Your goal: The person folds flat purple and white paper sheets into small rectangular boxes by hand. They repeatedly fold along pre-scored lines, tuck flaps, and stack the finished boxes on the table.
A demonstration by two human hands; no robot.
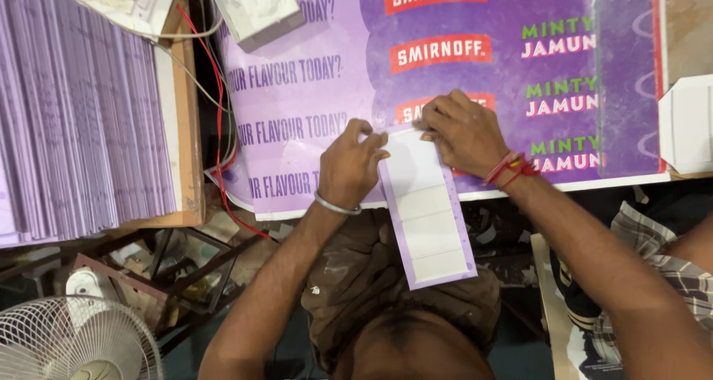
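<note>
Both hands, left hand (pixel 349 165) and right hand (pixel 462 131), pinched the far end of a white card strip (pixel 425 209) with purple edges; its long axis crossed the desk's (pixel 631 178) near edge, overhanging toward the person.

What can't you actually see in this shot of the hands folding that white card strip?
- Head view: the fingertips of the left hand and right hand curl over the card strip, hiding its top end.
- The purple sheet stack runs off the left edge.
- The fan is cut by the bottom edge.
</note>
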